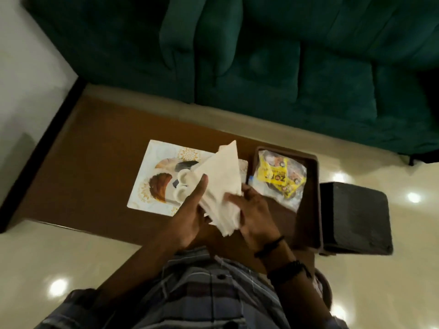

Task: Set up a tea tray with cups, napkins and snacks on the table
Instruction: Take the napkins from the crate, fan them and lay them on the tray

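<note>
Both hands hold a stack of white paper napkins (219,184) folded into a triangle, raised above the brown table (95,148). My left hand (187,219) grips the stack from the left with the thumb pressed on top. My right hand (254,214) holds its lower right edge. Under the napkins lies a white patterned box (154,176) printed with pictures of cups. To the right stands a brown tray (311,200) that holds a yellow snack packet (278,176) in clear wrapping.
A dark square stool (356,217) stands right of the tray. A green sofa (261,55) runs along the far side of the table. Glossy cream floor tiles (47,257) surround the table.
</note>
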{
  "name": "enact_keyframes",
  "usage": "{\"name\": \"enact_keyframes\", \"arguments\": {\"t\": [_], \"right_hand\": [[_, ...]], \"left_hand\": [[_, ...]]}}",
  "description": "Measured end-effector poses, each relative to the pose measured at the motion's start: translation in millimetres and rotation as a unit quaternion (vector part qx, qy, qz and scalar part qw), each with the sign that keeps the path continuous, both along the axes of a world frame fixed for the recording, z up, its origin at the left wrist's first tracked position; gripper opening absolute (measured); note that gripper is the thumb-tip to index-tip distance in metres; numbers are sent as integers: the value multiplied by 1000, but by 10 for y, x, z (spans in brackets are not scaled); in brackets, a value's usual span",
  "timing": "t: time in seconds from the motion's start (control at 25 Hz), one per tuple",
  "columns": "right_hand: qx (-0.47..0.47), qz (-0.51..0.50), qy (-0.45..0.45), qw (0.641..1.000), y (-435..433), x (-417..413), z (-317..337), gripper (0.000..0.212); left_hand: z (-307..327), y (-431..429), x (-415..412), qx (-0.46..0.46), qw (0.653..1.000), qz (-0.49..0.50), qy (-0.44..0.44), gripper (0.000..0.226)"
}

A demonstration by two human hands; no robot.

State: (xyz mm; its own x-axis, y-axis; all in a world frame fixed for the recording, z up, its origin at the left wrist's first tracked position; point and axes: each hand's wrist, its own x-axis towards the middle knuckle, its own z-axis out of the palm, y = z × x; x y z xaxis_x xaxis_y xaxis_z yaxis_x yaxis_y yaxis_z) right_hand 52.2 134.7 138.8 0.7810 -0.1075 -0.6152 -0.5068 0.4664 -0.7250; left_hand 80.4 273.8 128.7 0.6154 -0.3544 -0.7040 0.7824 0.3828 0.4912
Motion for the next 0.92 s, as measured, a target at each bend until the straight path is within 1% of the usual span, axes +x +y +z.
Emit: {"name": "enact_keyframes", "arguments": {"t": [0.08, 0.2, 0.28, 0.36, 0.44, 0.56, 0.64, 0.68, 0.8, 0.92], "right_hand": [[-28, 46, -40, 998, 204, -7, 159, 27], [-113, 95, -85, 985, 376, 123, 344, 30], [-170, 106, -115, 973, 432, 201, 412, 32], [-214, 115, -149, 959, 464, 232, 461, 34], [-260, 132, -176, 940, 452, 248, 483, 34], [-304, 136, -194, 923, 365, 248, 480, 28], [-330, 127, -205, 913, 277, 272, 500, 25], [-345, 119, -211, 907, 231, 296, 509, 26], [-397, 98, -226, 884, 69, 331, 545, 26], [-434, 88, -252, 860, -109, 310, 543, 12]], "left_hand": [[175, 166, 14, -28, 998, 48, -24, 61], [385, 383, 63, -77, 991, 96, -51, 50], [443, 451, 89, -104, 982, 133, -86, 47], [455, 467, 99, -97, 976, 168, -102, 45], [484, 441, 108, -69, 974, 192, -103, 45], [508, 347, 103, -35, 970, 223, -92, 58], [515, 258, 89, -28, 969, 233, -84, 67], [507, 205, 83, -27, 970, 228, -77, 67], [508, 30, 24, -36, 976, 206, -52, 54], [505, -56, -21, -94, 974, 196, -67, 45]]}}
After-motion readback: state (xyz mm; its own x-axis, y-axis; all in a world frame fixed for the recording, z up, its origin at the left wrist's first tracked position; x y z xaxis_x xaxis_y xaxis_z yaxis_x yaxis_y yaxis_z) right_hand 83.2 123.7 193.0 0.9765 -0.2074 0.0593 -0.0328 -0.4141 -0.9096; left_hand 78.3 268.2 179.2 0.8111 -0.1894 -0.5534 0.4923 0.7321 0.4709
